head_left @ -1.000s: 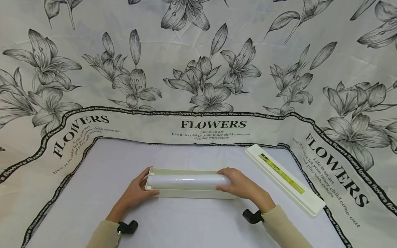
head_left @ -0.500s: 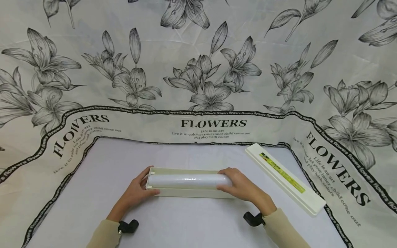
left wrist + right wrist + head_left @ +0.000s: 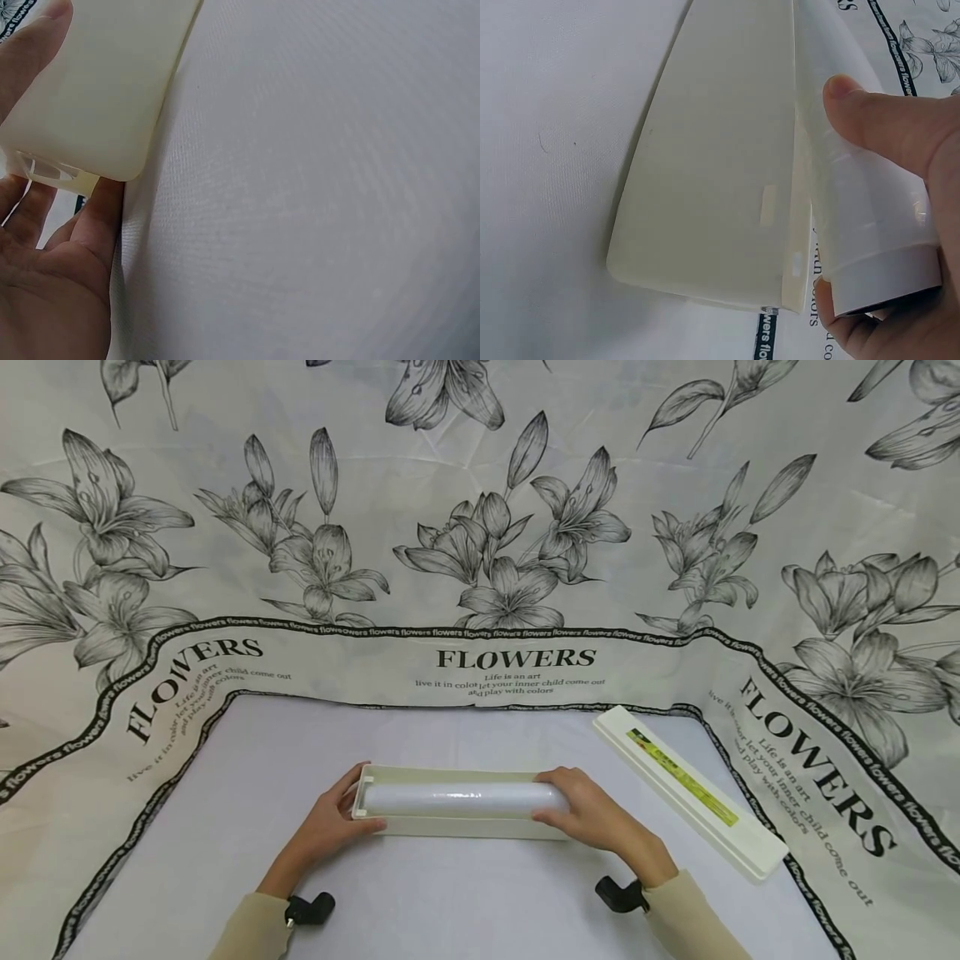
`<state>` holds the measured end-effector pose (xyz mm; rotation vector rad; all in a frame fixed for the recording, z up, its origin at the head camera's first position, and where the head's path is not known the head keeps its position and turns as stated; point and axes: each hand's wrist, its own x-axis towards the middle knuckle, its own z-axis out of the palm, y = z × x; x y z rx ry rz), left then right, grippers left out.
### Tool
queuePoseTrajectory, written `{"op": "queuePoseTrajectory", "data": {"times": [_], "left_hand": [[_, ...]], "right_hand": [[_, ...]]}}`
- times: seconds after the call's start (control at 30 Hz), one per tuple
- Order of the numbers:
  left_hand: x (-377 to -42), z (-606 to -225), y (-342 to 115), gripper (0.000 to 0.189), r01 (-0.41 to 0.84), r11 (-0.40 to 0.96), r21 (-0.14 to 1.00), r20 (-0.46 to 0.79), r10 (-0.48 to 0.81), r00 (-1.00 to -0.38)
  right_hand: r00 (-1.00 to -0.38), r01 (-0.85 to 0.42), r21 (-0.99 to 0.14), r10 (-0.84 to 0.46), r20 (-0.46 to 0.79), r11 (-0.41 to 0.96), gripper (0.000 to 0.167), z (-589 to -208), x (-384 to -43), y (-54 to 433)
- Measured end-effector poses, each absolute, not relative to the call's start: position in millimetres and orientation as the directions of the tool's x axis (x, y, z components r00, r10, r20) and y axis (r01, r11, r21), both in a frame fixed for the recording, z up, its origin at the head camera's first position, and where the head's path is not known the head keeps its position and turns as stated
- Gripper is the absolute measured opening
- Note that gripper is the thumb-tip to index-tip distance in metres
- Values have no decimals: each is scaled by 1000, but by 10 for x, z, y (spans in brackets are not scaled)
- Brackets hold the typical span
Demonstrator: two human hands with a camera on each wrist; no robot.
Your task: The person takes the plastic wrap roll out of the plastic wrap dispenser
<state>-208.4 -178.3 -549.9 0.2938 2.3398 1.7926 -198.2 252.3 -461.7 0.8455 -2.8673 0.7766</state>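
A long cream dispenser box [image 3: 472, 828] without its lid lies on the white table, a shiny white roll of cling film [image 3: 457, 795] along its open top. My left hand [image 3: 330, 825] holds the box's left end, thumb on the near wall; in the left wrist view the thumb [image 3: 34, 56] lies against that wall and other fingers are at the end. My right hand [image 3: 592, 810] grips the right end of the roll. In the right wrist view the roll [image 3: 877, 217] sticks out past the box wall [image 3: 705, 165], thumb on top, with some fingertips hidden beneath.
At the right lies the long cream lid [image 3: 697, 810], slanted, with a yellow-green label [image 3: 682, 778]. Flower-printed cloth [image 3: 517, 668] rises behind the white table surface [image 3: 465, 893]. Black camera mounts [image 3: 311, 908] sit at both wrists.
My right hand has shifted slightly to the right, and the roll has slid with it, its left end moving inward from the box's left end. The left hand and box stay put.
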Motion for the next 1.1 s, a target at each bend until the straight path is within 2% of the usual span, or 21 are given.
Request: {"op": "queuePoseTrajectory", "data": {"times": [0.27,0.8,1.1], "left_hand": [[-2093,-5506,-1776,111,39,259,965,-30,255,-967],[-2095,-5540,-1774,109,55,252,966,-13,259,-966],[-2081,-5526,-1773,110,41,245,969,-22,251,-968]], "right_hand": [[-841,-533,-458,-504,195,712,44,-4617,-1950,2551],[-890,-446,-512,-423,168,734,46,-4598,-1910,2601],[-901,-429,-541,-389,193,724,48,-4599,-1903,2639]]}}
